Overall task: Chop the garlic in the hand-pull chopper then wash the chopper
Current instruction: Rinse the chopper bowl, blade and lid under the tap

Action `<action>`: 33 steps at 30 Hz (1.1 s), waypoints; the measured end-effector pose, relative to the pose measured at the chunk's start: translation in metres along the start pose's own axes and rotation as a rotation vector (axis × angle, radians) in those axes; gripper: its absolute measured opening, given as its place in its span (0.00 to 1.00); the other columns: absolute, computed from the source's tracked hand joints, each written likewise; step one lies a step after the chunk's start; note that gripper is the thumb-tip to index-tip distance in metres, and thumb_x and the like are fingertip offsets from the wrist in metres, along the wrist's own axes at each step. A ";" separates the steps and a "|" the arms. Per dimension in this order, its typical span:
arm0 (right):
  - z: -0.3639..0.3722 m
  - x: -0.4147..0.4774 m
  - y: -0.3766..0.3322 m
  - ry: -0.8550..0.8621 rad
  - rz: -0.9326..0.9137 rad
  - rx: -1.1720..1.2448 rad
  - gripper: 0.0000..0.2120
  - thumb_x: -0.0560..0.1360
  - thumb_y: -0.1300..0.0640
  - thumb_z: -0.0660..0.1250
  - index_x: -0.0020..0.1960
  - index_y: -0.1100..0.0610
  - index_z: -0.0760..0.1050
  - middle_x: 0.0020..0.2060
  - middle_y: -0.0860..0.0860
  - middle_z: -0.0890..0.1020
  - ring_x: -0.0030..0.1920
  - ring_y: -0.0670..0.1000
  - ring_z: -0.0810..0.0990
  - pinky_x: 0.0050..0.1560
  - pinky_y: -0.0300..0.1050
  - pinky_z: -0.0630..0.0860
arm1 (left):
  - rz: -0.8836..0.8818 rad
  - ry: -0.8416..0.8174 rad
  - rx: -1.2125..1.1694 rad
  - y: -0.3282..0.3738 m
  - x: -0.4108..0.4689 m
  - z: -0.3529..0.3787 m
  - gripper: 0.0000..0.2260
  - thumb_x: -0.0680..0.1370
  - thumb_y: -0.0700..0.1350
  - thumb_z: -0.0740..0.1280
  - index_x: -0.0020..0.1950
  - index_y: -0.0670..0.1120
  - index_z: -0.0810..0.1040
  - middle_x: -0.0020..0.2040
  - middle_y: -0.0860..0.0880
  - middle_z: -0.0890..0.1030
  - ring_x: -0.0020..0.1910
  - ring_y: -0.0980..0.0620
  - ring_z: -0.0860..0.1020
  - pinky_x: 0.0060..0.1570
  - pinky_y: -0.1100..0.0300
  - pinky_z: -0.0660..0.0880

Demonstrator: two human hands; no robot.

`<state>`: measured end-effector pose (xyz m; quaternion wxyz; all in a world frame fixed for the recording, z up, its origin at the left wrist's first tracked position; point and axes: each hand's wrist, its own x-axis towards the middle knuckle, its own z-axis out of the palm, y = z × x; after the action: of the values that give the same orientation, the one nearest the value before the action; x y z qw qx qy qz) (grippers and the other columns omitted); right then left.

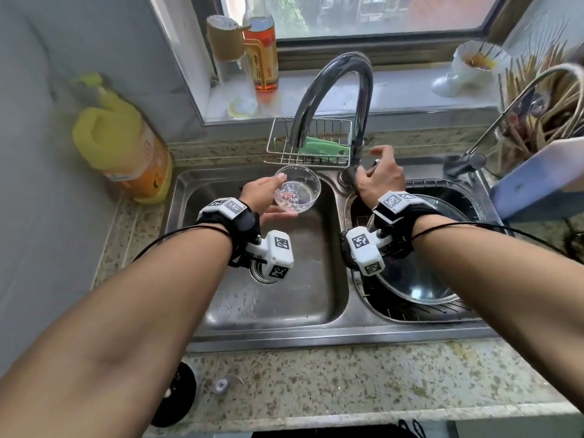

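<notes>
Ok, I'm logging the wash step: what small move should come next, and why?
Probably the right hand, at the base of the faucet, should turn the water on: the left hand holds the chopper bowl under the spout over the sink, and no stream shows.

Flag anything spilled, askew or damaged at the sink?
Nothing stands out. The left hand holds the clear chopper bowl below the faucet; the right hand is at its base. No spill or damage shows, only droplets in the sink.

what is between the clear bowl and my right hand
In the head view, only the faucet base stands between the clear bowl and the right hand.
</notes>
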<state>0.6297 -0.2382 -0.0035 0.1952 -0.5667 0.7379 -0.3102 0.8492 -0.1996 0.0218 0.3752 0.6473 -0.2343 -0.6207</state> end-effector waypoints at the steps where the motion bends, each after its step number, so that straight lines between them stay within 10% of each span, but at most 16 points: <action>1: 0.001 0.002 0.002 -0.007 0.023 -0.010 0.18 0.76 0.54 0.65 0.66 0.53 0.69 0.46 0.56 0.83 0.46 0.57 0.81 0.44 0.43 0.74 | 0.008 -0.006 -0.006 0.000 0.000 0.001 0.13 0.82 0.47 0.68 0.64 0.44 0.77 0.64 0.36 0.78 0.48 0.35 0.82 0.38 0.43 0.83; 8: 0.027 0.013 0.002 0.009 0.165 0.040 0.15 0.79 0.54 0.59 0.65 0.53 0.68 0.48 0.57 0.85 0.54 0.56 0.81 0.55 0.47 0.76 | 0.056 -0.037 -0.021 0.000 0.008 0.001 0.16 0.83 0.46 0.65 0.70 0.43 0.75 0.68 0.39 0.75 0.52 0.35 0.80 0.37 0.45 0.83; 18: 0.046 0.013 0.010 0.113 0.337 0.465 0.07 0.82 0.52 0.54 0.51 0.53 0.69 0.28 0.52 0.82 0.33 0.54 0.84 0.45 0.59 0.81 | 0.119 -0.045 -0.065 -0.012 0.011 0.009 0.16 0.84 0.46 0.63 0.72 0.44 0.75 0.70 0.41 0.75 0.54 0.37 0.82 0.40 0.44 0.83; 27: 0.042 0.010 0.013 0.114 0.299 0.373 0.07 0.83 0.54 0.53 0.51 0.52 0.68 0.30 0.48 0.82 0.31 0.48 0.84 0.42 0.50 0.80 | 0.136 -0.057 -0.088 -0.010 0.005 0.006 0.16 0.84 0.45 0.64 0.71 0.45 0.75 0.69 0.44 0.76 0.55 0.40 0.83 0.41 0.42 0.83; 33: 0.042 0.008 0.016 0.144 0.289 0.329 0.08 0.83 0.55 0.53 0.52 0.54 0.70 0.33 0.53 0.84 0.21 0.32 0.73 0.30 0.25 0.67 | 0.126 -0.059 -0.062 -0.008 0.002 0.004 0.16 0.83 0.46 0.65 0.71 0.47 0.76 0.66 0.44 0.77 0.54 0.34 0.83 0.43 0.42 0.83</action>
<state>0.6434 -0.2533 -0.0445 0.2742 -0.3923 0.7628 -0.4348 0.8445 -0.1976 0.0145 0.4261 0.6010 -0.2662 -0.6216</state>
